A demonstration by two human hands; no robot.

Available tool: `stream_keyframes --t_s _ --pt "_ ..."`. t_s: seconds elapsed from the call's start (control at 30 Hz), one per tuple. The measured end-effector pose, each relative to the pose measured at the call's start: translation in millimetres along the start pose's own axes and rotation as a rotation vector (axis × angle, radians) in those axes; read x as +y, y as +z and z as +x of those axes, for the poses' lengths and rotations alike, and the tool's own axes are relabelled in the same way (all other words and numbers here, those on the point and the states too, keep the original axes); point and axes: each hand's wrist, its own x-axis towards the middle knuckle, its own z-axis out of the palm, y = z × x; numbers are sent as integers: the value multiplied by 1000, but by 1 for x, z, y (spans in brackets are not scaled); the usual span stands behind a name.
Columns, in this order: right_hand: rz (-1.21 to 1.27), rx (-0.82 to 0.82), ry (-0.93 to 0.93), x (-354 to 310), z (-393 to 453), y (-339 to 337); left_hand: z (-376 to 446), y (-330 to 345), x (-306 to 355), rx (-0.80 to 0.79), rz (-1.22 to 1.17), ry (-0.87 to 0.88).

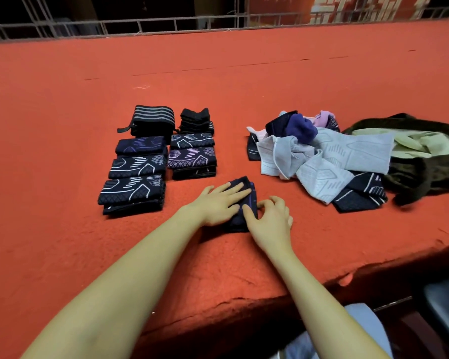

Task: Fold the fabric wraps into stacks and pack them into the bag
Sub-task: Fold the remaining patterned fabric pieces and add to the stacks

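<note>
Hands meet on one dark folded wrap (pixel 240 203) lying on the red worktop (pixel 62 242) close to its near edge. The left hand (pixel 218 204) lies flat on the wrap with its fingers straight, pressing it down. The right hand (pixel 270 221) touches the wrap's right edge with its fingers bent and the thumb reaching toward the left hand's fingertips; whether it pinches the cloth or only rests against it cannot be told.

Left of the hands and a little beyond them stand the folded stacks (pixel 138 177) in two rows: dark navy wraps with pale line patterns, one with purple patterning (pixel 191 158), and at the far end a black bundle with grey stripes (pixel 153 120) beside a plain black stack (pixel 196 120).

Right of the hands lies a loose heap of unfolded wraps (pixel 322 156), pale grey, navy, purple and lilac, tumbled over one another. Just past the heap, touching it, sprawls the dark bag (pixel 425 172), its mouth open and a pale lining showing.
</note>
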Motion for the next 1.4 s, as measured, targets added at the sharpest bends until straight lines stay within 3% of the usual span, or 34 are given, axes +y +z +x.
stream_keyframes --t_s 0.27,0.47,0.7,0.9,1.1,1.23,1.4 --pt "-90 62 -168 4 -4 9 -7 3 -5 194 88 42" --pt "-79 197 -426 -5 1 9 -21 -1 -20 641 287 123" --pt "-13 162 -643 -26 24 12 -42 -12 -46 732 335 49" --pt "53 73 -696 -41 44 23 -50 4 -64 809 228 15" --pt "65 212 -810 -64 66 32 -50 -3 -68 1064 310 -45" --pt "-53 152 -814 -70 76 44 -45 -4 -80 1020 415 -80" --pt "-244 -109 -789 -46 71 55 -46 27 -84 762 449 -79"
